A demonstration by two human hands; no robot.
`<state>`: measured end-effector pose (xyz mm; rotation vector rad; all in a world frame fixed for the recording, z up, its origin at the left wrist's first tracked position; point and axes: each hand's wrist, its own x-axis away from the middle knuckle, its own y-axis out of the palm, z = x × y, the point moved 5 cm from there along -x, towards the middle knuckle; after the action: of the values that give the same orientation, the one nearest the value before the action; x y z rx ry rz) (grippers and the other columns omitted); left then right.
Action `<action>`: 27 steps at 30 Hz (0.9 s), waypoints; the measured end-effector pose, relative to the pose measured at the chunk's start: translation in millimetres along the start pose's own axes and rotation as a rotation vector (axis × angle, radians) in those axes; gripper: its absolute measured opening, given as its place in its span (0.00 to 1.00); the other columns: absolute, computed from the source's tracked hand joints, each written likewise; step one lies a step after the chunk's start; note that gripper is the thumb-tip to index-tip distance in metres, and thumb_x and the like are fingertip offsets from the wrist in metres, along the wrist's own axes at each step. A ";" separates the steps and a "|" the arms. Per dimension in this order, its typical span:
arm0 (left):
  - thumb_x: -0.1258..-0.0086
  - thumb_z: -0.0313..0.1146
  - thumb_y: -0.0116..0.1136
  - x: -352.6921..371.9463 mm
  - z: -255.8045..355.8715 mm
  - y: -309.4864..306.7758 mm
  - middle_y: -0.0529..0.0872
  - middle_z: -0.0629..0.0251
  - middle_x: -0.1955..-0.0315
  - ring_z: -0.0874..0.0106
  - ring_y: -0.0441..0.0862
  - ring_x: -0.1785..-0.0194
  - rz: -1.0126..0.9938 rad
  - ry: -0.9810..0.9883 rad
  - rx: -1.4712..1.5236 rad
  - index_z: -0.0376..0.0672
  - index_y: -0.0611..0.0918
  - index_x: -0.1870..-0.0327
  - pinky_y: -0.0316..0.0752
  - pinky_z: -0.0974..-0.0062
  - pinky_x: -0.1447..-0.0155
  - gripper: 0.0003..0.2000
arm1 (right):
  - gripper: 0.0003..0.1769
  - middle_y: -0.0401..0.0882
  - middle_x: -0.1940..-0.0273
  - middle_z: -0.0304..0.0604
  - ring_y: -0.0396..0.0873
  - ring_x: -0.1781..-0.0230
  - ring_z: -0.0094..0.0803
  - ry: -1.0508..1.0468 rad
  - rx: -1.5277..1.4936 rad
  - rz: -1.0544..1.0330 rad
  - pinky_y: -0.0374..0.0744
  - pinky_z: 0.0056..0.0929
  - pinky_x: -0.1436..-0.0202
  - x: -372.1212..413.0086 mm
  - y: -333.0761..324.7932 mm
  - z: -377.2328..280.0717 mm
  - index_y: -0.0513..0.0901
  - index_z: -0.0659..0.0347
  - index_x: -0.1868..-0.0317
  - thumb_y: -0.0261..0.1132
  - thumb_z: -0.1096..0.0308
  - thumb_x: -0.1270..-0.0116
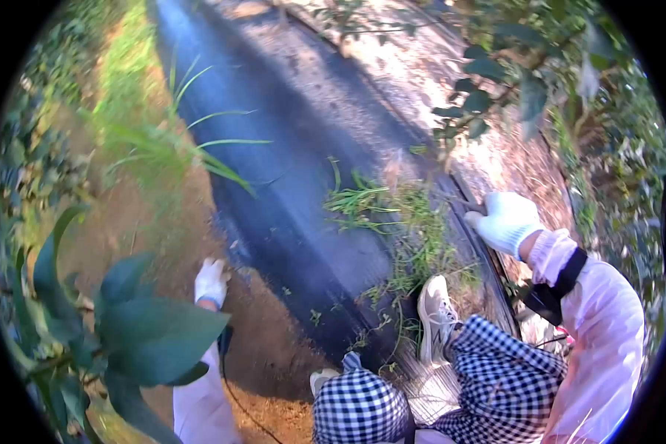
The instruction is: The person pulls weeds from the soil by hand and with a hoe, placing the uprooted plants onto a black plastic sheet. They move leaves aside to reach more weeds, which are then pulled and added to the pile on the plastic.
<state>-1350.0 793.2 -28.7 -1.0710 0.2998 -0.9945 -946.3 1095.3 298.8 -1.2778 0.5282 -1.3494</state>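
Observation:
My left hand (212, 282), in a white knit glove, is low over bare brown soil beside the edge of the black ground sheet (288, 214). Its fingers look curled in, and their tips are partly hidden. On the other side, my right hand (507, 222), also gloved in white, is closed, with the thumb toward the sheet. A thin dark strip (455, 198) runs leftward from it; I cannot tell what it is. Just left of this hand, loose green weeds (414, 229) lie across the sheet. Tall grass (163, 144) grows beyond my left hand.
Large leaves (155, 333) hang close at the lower left. A leafy branch (496, 81) reaches in from the upper right. My light shoe (436, 311) stands beside the weeds, and checked cloth (496, 370) covers my leg. Straw-like litter (525, 163) lies along the right.

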 end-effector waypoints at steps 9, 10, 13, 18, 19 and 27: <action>0.43 0.30 0.67 45.3 148.9 6.0 0.74 0.50 0.38 0.65 0.83 0.48 -0.447 0.041 0.950 0.40 0.68 0.31 0.78 0.71 0.44 0.35 | 0.24 0.84 0.66 0.59 0.84 0.62 0.51 -0.137 -0.240 0.009 0.78 0.44 0.57 -74.0 22.8 -42.5 0.85 0.66 0.59 0.64 0.49 0.37; 0.44 0.30 0.67 45.8 138.4 8.0 0.71 0.49 0.35 0.64 0.83 0.47 -0.407 0.011 0.821 0.40 0.65 0.29 0.78 0.70 0.43 0.38 | 0.25 0.84 0.69 0.56 0.84 0.63 0.50 -0.193 -0.247 0.052 0.78 0.43 0.56 -78.9 27.3 -44.9 0.85 0.64 0.62 0.62 0.46 0.35; 0.49 0.35 0.73 59.0 25.9 11.5 0.72 0.47 0.39 0.54 0.74 0.37 0.112 -0.246 0.278 0.41 0.65 0.30 0.73 0.64 0.35 0.42 | 0.24 0.84 0.69 0.57 0.83 0.63 0.51 -0.233 -0.296 0.005 0.78 0.44 0.57 -94.3 34.3 -51.5 0.85 0.63 0.62 0.61 0.47 0.35; 0.49 0.36 0.72 70.3 40.1 5.8 0.75 0.50 0.45 0.50 0.72 0.38 0.060 -0.245 0.054 0.47 0.74 0.36 0.71 0.61 0.36 0.34 | 0.24 0.83 0.69 0.57 0.83 0.63 0.52 -0.291 -0.221 -0.061 0.78 0.44 0.58 -131.4 45.5 -57.6 0.84 0.64 0.63 0.61 0.47 0.35; 0.48 0.36 0.71 67.0 46.9 17.0 0.76 0.51 0.46 0.50 0.72 0.39 0.011 -0.201 0.011 0.48 0.75 0.38 0.71 0.60 0.37 0.32 | 0.24 0.83 0.69 0.57 0.83 0.63 0.52 -0.302 -0.200 -0.078 0.78 0.43 0.58 -138.2 45.0 -59.8 0.84 0.64 0.63 0.61 0.47 0.35; 0.36 0.33 0.62 64.2 82.2 -8.5 0.85 0.56 0.61 0.59 0.83 0.55 0.174 -0.484 0.313 0.43 0.83 0.56 0.77 0.66 0.46 0.10 | 0.27 0.84 0.62 0.61 0.83 0.55 0.54 -0.524 -0.269 -0.022 0.78 0.44 0.50 -199.6 29.8 -65.3 0.85 0.66 0.56 0.62 0.46 0.36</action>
<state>-1266.3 789.7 34.0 -0.9449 -0.1536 -0.5774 -1039.3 1243.5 178.9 -1.7876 0.3314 -0.9233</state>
